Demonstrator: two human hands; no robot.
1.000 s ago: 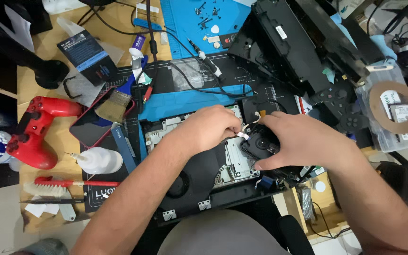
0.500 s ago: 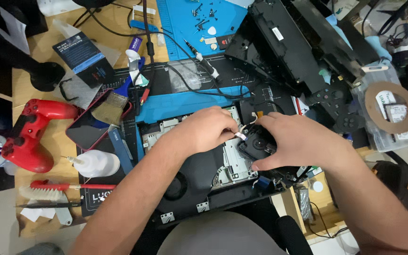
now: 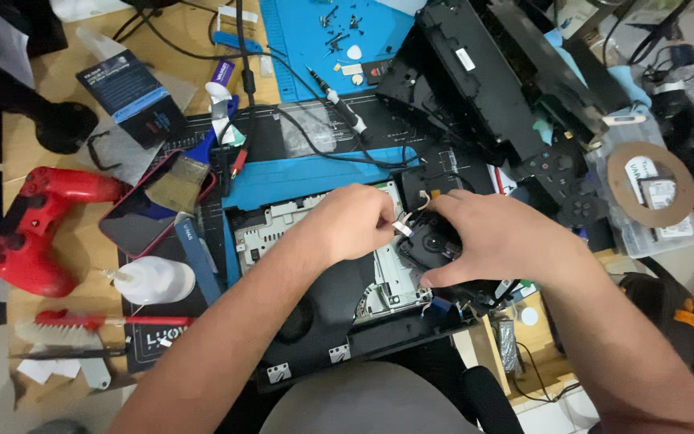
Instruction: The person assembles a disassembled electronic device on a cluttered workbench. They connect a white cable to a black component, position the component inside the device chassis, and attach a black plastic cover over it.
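Closest in, the opened black console (image 3: 339, 321) sits flat on the desk (image 3: 50, 96), metal shield showing. Left hand (image 3: 355, 223) is pinched shut on a thin white ribbon cable (image 3: 405, 227), which runs sideways, left to right, into the small black drive module (image 3: 435, 241). Right hand (image 3: 500, 237) clamps that module, fingers spread over it. Further back, a blue mat (image 3: 323, 32) with screws.

Opened console (image 3: 339, 321) lies centre on the desk; game controller (image 3: 38, 225) far left, phone (image 3: 150, 213) between, screwdriver (image 3: 339, 103) behind.
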